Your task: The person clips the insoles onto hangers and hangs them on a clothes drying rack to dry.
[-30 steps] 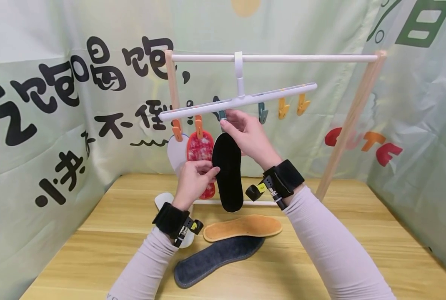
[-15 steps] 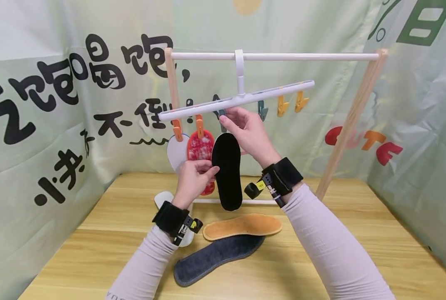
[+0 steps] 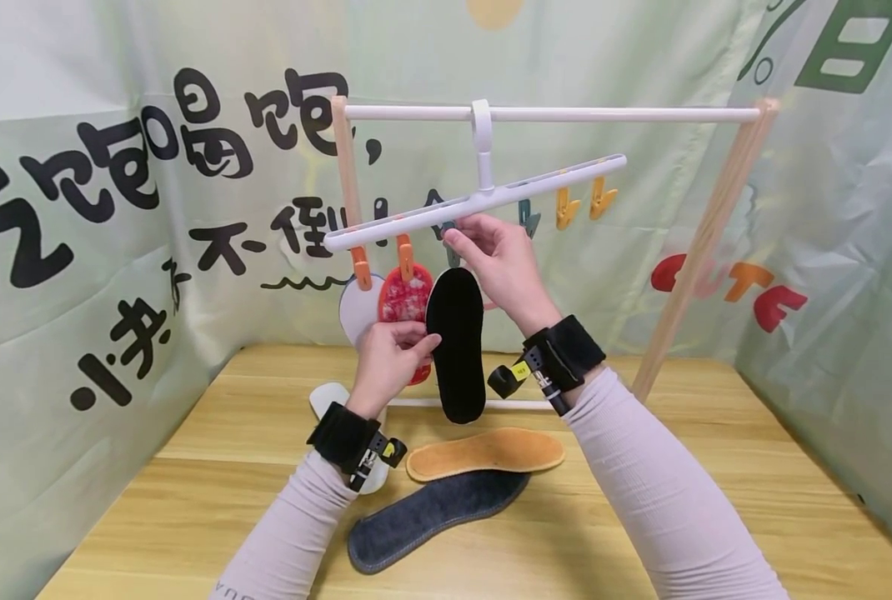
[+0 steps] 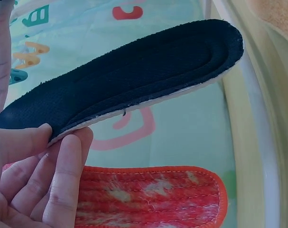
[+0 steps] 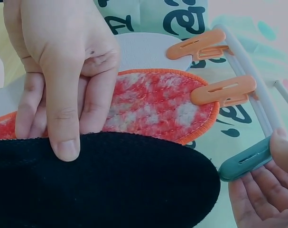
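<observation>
My left hand [image 3: 392, 367] pinches the edge of a black insole [image 3: 457, 350] between thumb and fingers; the insole hangs upright. My right hand [image 3: 508, 271] pinches the handle end of a dark green clothes peg [image 5: 248, 159] under the white hanger [image 3: 408, 221]. In the right wrist view the peg's tip meets the end of the black insole; whether it bites on it I cannot tell. Left of it, a red patterned insole [image 3: 404, 296] and a white insole [image 3: 359, 310] hang from orange pegs [image 3: 405, 257].
An orange-tan insole [image 3: 483, 454] and a dark grey insole [image 3: 434, 521] lie on the wooden table [image 3: 641, 517], with a white insole [image 3: 329, 395] partly behind my left wrist. Another green peg [image 3: 528, 218] and yellow pegs [image 3: 566, 208] hang at right. A rack [image 3: 603, 114] carries the hanger.
The hanger tilts a little more, its left end lower and right end higher. The hung insoles shift slightly right. Both hands keep nearly the same place and hold.
</observation>
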The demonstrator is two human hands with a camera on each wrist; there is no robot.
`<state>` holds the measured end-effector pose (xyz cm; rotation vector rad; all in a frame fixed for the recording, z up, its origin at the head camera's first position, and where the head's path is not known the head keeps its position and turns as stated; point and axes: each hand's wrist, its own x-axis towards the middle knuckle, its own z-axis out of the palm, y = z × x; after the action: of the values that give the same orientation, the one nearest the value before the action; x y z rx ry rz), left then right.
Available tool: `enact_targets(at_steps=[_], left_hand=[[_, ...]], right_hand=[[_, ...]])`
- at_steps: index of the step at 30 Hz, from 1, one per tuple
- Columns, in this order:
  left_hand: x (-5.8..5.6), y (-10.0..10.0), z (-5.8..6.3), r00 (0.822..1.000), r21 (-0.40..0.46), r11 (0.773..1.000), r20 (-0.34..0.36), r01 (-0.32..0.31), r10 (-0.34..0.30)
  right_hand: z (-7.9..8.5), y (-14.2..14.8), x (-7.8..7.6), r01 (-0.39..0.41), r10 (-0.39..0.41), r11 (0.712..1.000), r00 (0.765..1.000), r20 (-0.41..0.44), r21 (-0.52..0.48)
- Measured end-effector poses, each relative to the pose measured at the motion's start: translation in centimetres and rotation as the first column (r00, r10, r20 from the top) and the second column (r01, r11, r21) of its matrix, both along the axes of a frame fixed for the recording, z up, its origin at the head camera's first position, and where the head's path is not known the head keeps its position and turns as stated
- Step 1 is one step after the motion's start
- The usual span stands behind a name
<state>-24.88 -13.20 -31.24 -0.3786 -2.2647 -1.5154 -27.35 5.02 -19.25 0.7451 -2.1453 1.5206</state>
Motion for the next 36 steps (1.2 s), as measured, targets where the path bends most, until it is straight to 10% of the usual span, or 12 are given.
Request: enact_targets(at_steps=[36], left_hand=[[0.46,0.07,0.74,1.000,0.089,0.996,0.002,0.011,-0.011]], right_hand=[[-0.11,-0.04,0.21,-0.016,0.014,0.999,0.999,-0.038,-0.049]])
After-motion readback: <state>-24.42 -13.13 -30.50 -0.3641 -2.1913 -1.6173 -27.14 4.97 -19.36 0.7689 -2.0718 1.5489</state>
